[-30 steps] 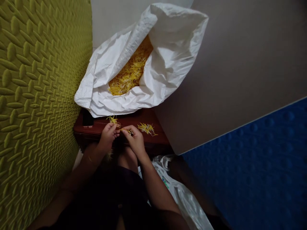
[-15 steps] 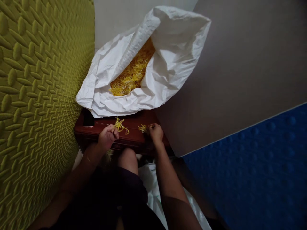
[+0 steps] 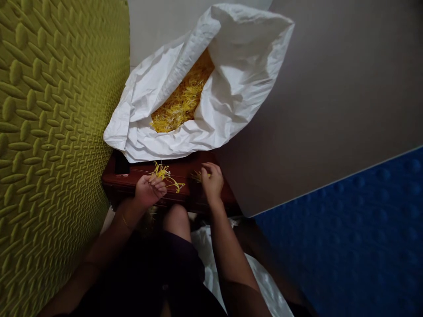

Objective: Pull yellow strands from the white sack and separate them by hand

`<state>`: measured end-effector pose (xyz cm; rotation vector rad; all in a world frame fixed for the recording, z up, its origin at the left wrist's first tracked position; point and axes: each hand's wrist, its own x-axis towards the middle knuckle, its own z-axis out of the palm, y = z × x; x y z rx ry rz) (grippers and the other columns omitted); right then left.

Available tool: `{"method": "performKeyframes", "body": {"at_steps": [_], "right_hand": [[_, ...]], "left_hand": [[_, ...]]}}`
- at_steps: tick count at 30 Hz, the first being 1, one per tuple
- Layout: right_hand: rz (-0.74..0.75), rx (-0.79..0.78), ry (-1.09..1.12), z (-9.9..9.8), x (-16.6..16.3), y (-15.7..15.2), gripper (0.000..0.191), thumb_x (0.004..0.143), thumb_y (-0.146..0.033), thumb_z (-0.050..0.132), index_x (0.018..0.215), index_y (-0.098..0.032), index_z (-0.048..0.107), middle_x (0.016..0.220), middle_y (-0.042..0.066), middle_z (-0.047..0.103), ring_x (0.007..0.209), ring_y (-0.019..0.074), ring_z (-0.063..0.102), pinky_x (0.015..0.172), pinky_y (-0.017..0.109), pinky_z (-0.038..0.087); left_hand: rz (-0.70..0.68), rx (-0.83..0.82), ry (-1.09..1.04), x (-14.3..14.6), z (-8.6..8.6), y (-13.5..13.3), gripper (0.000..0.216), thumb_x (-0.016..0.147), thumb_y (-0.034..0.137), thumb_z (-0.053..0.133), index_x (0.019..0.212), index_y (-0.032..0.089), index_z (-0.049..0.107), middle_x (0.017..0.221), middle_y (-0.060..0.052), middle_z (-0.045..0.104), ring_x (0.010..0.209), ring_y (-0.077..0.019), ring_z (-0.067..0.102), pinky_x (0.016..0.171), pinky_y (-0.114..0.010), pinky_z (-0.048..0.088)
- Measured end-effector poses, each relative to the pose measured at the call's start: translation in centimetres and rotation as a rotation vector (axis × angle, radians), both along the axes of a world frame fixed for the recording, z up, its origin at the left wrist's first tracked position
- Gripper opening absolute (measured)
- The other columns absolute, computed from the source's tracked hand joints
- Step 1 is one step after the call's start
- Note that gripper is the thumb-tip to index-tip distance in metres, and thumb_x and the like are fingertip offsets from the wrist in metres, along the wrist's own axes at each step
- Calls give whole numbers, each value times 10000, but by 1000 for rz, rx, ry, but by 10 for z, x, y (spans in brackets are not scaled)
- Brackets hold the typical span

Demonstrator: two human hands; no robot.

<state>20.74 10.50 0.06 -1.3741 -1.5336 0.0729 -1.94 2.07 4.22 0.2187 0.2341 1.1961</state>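
Above one red case [image 3: 183, 168]: left fingers [image 3: 160, 186] grasp one yellow bunch [image 3: 161, 171]; right fingers [image 3: 214, 167] at one pile [image 3: 196, 177], grip cannot tell.

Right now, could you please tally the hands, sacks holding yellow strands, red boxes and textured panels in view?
Hands (left hand, right hand): 2
White sack with yellow strands: 1
Red box: 1
Textured panels (yellow panel, blue panel): 2
Total: 6

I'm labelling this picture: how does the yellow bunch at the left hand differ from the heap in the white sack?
The bunch is smaller than the heap. The bunch splays loosely at the left hand; the heap lies massed inside the white sack. Both are yellow with whitish bits.
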Motion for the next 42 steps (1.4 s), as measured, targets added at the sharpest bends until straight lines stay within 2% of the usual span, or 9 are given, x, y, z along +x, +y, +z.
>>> {"method": "performKeyframes", "body": {"at_steps": [4,8,15,19,23,27,32,36,42], "right_hand": [[405,119,66,49,-42,-51,172,850,-252,490,955,-216,622,1008,64,621,979,187,569,872,355,449],[540,142,-112,70,-66,-78,170,847,-233,520,969,-256,636,972,53,624,950,200,567,841,379,444],[537,141,-347,64,-74,-74,202,885,-244,470,1011,-239,628,957,66,619,917,202,539,794,354,428],[501,136,-343,62,-74,-74,169,890,-253,468,936,-214,626,864,52,644,812,194,534,734,335,413],[490,105,-282,61,-74,-76,145,884,-265,484,881,-213,619,839,40,648,788,187,538,730,325,405],[509,55,-242,59,-76,-77,123,866,-277,511,870,-225,623,839,39,647,798,193,547,731,326,413],[503,37,-88,56,-77,-74,137,852,-283,523,925,-232,626,858,35,660,804,189,573,737,327,438],[554,12,-70,57,-77,-74,166,858,-270,501,946,-244,639,897,39,663,854,191,585,785,338,440],[619,-120,115,56,-77,-74,126,826,-255,527,864,-218,641,854,29,645,824,169,587,761,303,447]], "left_hand": [[-4,6,133,5,-2,0,268,780,201,389,535,170,283,548,20,277,497,-81,368,519,-240,350],[-9,25,268,7,-1,-1,261,775,225,386,533,183,298,546,11,283,503,-101,347,551,-272,357],[-75,59,287,4,2,-4,230,760,219,387,550,184,298,541,15,273,496,-103,339,545,-268,344],[-82,85,392,2,-2,-2,205,772,219,381,574,178,353,549,11,348,496,-97,392,527,-245,361],[161,137,761,5,-4,-2,153,819,277,442,762,157,518,705,-7,536,551,-74,492,533,-203,384],[313,206,949,8,0,-1,137,748,259,600,817,151,552,731,2,577,590,-60,517,564,-178,400],[329,203,950,11,1,1,174,679,194,661,797,147,541,649,23,573,554,-56,505,540,-172,388],[326,215,951,12,2,1,125,673,199,655,742,138,571,629,26,563,543,-51,481,548,-175,393],[205,180,876,6,2,1,102,700,204,628,734,131,565,600,29,512,504,-39,435,494,-161,346]]}}
